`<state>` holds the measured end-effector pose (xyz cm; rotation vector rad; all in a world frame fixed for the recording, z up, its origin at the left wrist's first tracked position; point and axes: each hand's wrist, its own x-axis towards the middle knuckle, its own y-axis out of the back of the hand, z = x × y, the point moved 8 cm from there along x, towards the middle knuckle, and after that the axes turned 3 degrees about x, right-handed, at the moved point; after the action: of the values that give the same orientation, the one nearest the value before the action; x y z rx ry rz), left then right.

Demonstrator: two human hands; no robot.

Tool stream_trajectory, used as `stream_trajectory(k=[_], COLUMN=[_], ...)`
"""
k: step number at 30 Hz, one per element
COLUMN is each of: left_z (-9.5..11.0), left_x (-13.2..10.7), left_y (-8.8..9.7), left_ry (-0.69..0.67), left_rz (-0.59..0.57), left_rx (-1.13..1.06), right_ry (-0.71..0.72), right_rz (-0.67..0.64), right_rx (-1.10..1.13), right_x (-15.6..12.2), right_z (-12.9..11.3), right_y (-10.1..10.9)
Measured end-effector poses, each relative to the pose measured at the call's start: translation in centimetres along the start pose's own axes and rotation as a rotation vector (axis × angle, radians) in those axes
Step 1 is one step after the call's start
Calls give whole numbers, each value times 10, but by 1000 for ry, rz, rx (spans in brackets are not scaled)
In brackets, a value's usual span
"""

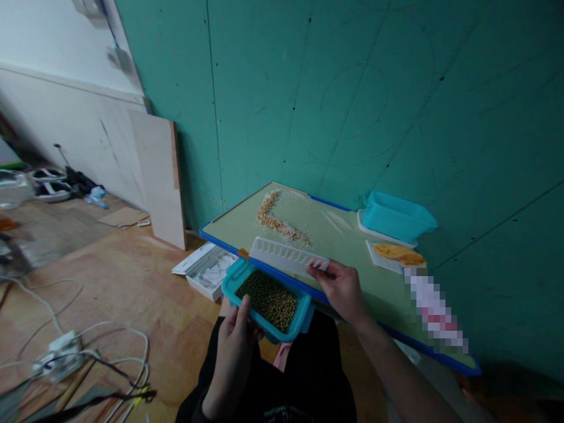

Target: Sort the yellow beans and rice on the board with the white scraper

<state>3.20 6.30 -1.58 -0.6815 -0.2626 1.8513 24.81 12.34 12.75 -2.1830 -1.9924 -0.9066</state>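
My left hand (237, 329) grips the near rim of a teal plastic box (304, 314) filled with green beans (267, 299), held just below the front edge of the table (352, 247). My right hand (341, 286) pinches the end of a white slotted scraper (282, 256) that stands on edge along the table's blue rim, right above the box. On the tabletop behind it lies a curved trail of yellow beans mixed with white grains (275, 220).
At the table's far right sit a teal tub (396, 215) on a white lid and a white tray with an orange object (399, 254). An open white box (207, 271) lies on the wooden floor. Cables and a power strip (61, 352) lie at left. A board leans on the wall.
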Motion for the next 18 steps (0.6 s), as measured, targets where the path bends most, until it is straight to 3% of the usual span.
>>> stream_trajectory(k=[4,12,18], left_z=[2,7,7], left_x=[0,-2,-3], left_y=[-1,-3,-3], left_ry=[-9,20,11], left_rz=[0,27,26], left_rx=[6,15,-8], right_ry=[-6,-15,62], right_rz=[63,-21,-50], right_rx=[16,5,-103], right_x=[7,11,-4], right_z=[2,15,0], right_y=[9,-4,-8])
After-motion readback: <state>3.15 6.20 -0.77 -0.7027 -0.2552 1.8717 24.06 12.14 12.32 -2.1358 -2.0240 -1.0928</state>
